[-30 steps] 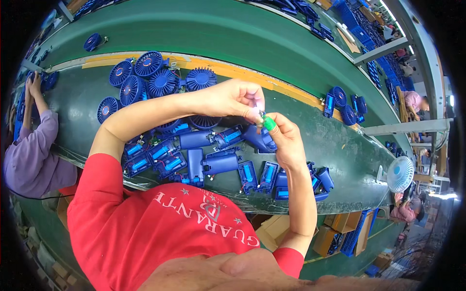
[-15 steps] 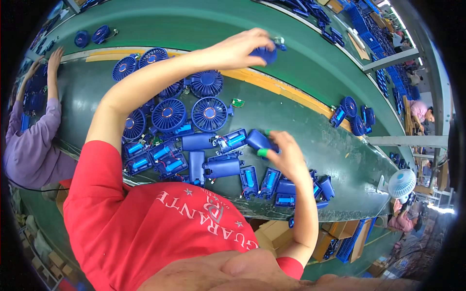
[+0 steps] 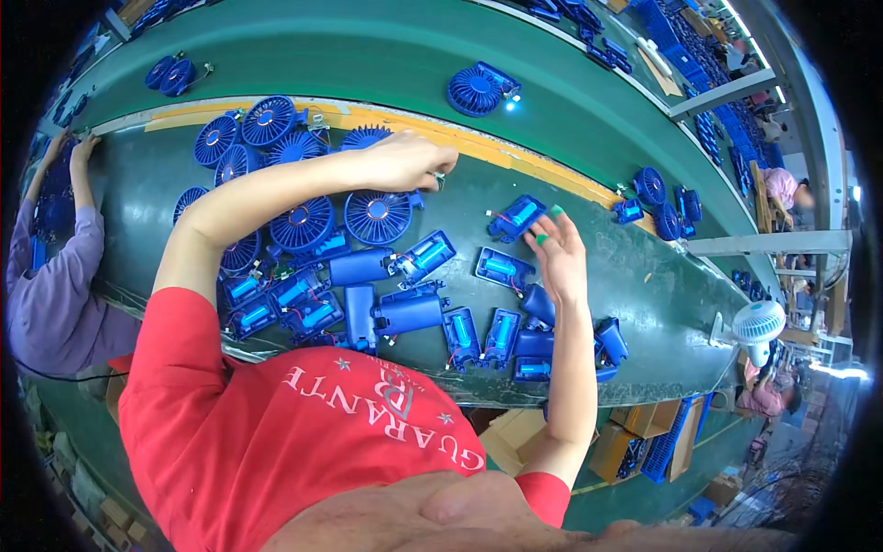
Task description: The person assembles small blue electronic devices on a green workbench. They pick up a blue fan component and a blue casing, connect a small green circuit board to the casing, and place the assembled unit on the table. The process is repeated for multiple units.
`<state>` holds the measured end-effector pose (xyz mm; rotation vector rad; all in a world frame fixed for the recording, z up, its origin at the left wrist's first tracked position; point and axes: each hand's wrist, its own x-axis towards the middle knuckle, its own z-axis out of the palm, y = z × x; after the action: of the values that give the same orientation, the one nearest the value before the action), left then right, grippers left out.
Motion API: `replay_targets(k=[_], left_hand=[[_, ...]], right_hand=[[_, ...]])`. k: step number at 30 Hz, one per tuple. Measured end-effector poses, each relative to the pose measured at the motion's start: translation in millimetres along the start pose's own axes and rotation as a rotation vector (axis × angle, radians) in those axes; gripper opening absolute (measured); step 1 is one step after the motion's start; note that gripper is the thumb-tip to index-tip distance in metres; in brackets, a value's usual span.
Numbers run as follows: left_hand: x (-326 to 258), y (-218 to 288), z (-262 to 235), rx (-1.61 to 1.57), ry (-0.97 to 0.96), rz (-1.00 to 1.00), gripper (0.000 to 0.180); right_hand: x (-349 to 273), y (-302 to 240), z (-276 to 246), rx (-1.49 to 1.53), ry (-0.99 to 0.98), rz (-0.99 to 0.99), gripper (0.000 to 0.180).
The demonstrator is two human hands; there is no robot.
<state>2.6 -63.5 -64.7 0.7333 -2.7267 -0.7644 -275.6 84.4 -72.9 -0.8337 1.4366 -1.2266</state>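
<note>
My left hand (image 3: 414, 164) is closed, its fingertips pinching a small green circuit board (image 3: 439, 176) above the round fan heads. Finger covers of green show on the thumb and forefinger of my right hand (image 3: 559, 253), which grips the right edge of a blue handle housing (image 3: 517, 219). That housing lies with its inside facing up and a light-blue battery showing. Just below it is another open housing (image 3: 504, 266) with a battery. A blue fan head (image 3: 378, 217) with a round grille sits under my left wrist.
Several fan heads (image 3: 302, 224) and handle housings (image 3: 409, 311) cover the bench in front of me. A fan (image 3: 475, 89) with a lit lamp lies on the green belt (image 3: 368, 55) beyond the yellow strip. A white fan (image 3: 759, 322) is at right; a co-worker in purple (image 3: 60, 294) at left.
My left hand has let go of a fan on the belt and come back to the circuit board. My right hand has moved away from me, and the housing by it now shows its battery.
</note>
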Motion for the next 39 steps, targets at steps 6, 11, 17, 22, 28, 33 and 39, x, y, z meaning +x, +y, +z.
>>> replay_targets(k=[6,11,17,22,28,33,39], left_hand=[[-19,3,-7,-0.641,0.153,-0.187,0.027],[-22,11,-15,-0.815,0.15,-0.143,0.02],[-37,32,-25,-0.94,0.124,-0.142,0.023],[-36,48,-28,-1.31,-0.101,-0.22,0.022],[-36,58,-28,-1.268,-0.089,-0.266,0.028],[-42,74,-37,-1.13,-0.094,-0.256,0.034],[-51,78,-39,-1.398,-0.111,-0.235,0.031]], right_hand=[[-5,-9,-3,-0.882,0.08,-0.533,0.039],[4,-24,48,-1.268,-0.053,-0.817,0.027],[26,-15,40,-1.064,-0.185,-0.598,0.013],[-2,-21,39,-0.48,-0.23,-0.278,0.012],[-40,-42,67,-0.23,-0.313,-0.188,0.018],[-45,-42,73,-0.093,-0.366,-0.245,0.018],[-48,-38,79,-0.266,-0.32,-0.327,0.012]])
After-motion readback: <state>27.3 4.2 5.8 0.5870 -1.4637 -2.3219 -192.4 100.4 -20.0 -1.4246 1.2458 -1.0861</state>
